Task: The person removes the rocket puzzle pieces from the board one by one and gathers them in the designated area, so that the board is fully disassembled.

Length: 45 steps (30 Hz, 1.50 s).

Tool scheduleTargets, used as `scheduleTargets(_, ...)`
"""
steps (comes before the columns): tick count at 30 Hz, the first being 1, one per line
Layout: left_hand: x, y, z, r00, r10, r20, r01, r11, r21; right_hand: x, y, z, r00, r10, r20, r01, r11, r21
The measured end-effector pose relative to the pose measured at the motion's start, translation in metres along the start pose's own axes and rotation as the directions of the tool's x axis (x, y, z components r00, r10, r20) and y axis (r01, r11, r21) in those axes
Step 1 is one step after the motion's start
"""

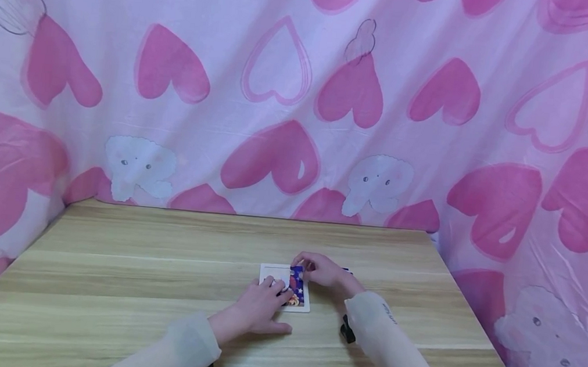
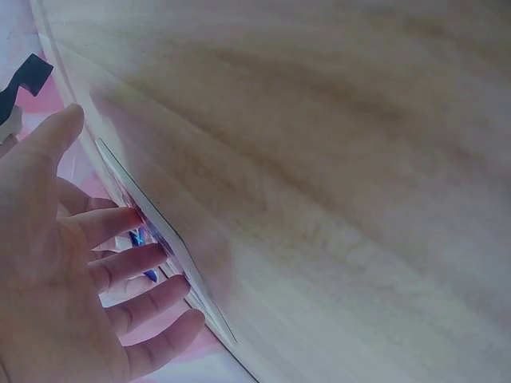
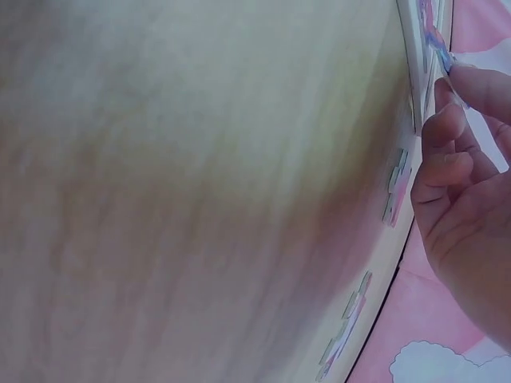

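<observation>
A white-framed jigsaw puzzle (image 1: 295, 298) lies flat on the table, partly filled with purple, star-patterned pieces on its right side. My left hand (image 1: 262, 309) rests on its lower left, fingers spread and lightly bent, thumb out on the wood. In the left wrist view these fingertips touch the frame's surface (image 2: 180, 251). At the upper right of the puzzle, my right hand (image 1: 324, 269) pinches a puzzle piece (image 3: 441, 54) between thumb and finger, at the board. Fingers hide part of the picture and most of that piece.
Loose puzzle pieces lie on the table beside the board in the right wrist view, one nearer (image 3: 397, 187) and another lower (image 3: 345, 331). The wooden table (image 1: 135, 263) ends at a pink heart-patterned curtain (image 1: 270, 152) behind and at the sides.
</observation>
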State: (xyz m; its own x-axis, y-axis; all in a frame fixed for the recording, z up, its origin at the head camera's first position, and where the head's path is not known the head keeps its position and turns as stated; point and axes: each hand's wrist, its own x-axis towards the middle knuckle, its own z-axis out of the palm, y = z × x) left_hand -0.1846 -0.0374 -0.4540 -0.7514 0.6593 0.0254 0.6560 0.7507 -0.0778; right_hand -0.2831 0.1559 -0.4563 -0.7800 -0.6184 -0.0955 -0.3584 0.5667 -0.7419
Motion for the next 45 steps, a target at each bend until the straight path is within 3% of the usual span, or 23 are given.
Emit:
scheduleTargets(5, 0.000, 0.000, -0.001, 1.000, -0.001, 0.005, 0.001, 1.000, 0.006, -0.002, 0.000, -0.001, 1.000, -0.006, -0.008, 0.006, 1.000, 0.006)
scheduleTargets(17, -0.001, 0.000, 0.000, 1.000, -0.006, 0.008, 0.006, 1.000, 0.000, -0.007, 0.003, -0.004, 0.991, 0.116, -0.070, -0.106, 0.985, 0.138)
scheduleTargets(26, -0.001, 0.000, 0.000, 1.000, -0.003, 0.004, 0.003, 1.000, 0.007, -0.021, 0.002, -0.010, 0.991, 0.108, -0.075, -0.090, 0.974, 0.209)
scheduleTargets(35, -0.002, 0.000, 0.000, 1.000, -0.009, 0.010, 0.009, 1.000, 0.004, -0.030, 0.016, -0.019, 0.987, 0.111, -0.116, -0.083, 0.972, 0.220)
scheduleTargets(45, -0.001, 0.001, 0.001, 1.000, -0.013, 0.017, 0.013, 1.000, 0.000, -0.044, 0.009, -0.036, 0.986, 0.120, -0.113, -0.086, 0.959, 0.269)
